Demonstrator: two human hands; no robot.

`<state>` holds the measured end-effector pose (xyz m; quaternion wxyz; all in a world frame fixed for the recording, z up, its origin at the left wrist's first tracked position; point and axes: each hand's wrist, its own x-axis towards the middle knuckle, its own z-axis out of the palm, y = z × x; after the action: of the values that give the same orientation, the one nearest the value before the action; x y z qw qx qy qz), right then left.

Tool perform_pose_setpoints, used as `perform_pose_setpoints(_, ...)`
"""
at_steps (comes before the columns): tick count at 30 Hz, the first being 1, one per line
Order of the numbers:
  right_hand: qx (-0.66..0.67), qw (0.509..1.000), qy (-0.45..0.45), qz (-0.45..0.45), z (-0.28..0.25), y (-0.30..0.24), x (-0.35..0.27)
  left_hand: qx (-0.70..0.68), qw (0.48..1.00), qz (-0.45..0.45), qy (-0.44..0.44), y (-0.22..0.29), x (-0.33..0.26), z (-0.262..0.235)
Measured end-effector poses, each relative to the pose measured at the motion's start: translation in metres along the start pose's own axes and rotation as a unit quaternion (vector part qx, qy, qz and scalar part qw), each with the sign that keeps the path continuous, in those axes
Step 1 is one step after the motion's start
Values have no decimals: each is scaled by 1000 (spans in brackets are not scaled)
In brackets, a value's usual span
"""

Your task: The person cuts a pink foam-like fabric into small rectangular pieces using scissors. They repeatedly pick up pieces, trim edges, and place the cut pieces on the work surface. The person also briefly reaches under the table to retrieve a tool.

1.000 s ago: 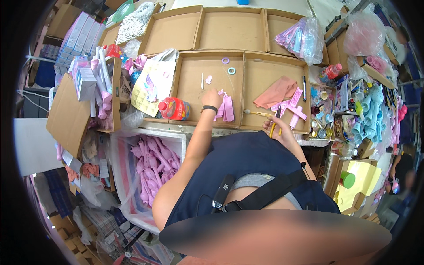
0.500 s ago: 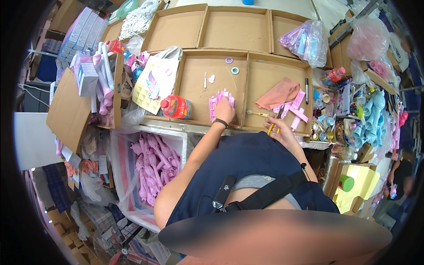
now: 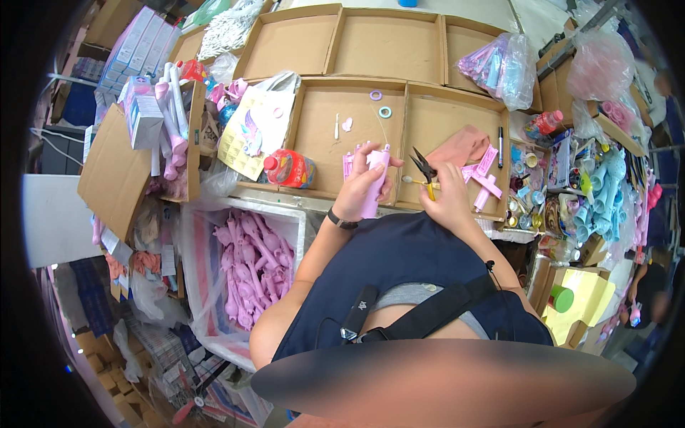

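My left hand [image 3: 357,187] is closed round a pink plastic tube-like part [image 3: 374,185], held upright over the near edge of the cardboard tray [image 3: 314,107]. A thin wire sticks up from its top end. In my right hand [image 3: 449,196] is a pair of pliers [image 3: 424,167] with dark jaws and yellow handles, the jaws apart and pointing up toward the pink part without touching it. More pink plastic pieces [image 3: 348,165] lie behind my left hand. To the right of the pliers are pink parts [image 3: 486,187] beside a salmon cloth [image 3: 462,145].
A red bottle [image 3: 289,169] stands left in the tray. Purple tape [image 3: 375,95], teal tape [image 3: 385,112] and a black marker [image 3: 500,146] lie farther back. A lined crate [image 3: 303,228] of pink parts is at lower left. Small jars [image 3: 528,160] crowd the right.
My left hand has lifted a pink part out of the tray and turned it upright. My right hand has raised the pliers, and their jaws have opened.
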<state>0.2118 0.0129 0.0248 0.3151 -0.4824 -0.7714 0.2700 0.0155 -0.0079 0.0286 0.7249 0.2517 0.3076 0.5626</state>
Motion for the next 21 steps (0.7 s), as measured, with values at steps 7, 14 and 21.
perform_pose_setpoints(7, -67, 996, 14, -63, -15, -28, 11, -35, 995, -31, -87, 12, -3, 15)
perform_pose_setpoints(14, -107, 988, 68, -90, -11, -27, 12, -78, 991, -56, -89, 10, -4, 18)
perform_pose_setpoints(21, -100, 994, 5, -33, -9, -22, 9, -89, 988, -73, -99, 4, -1, 13)
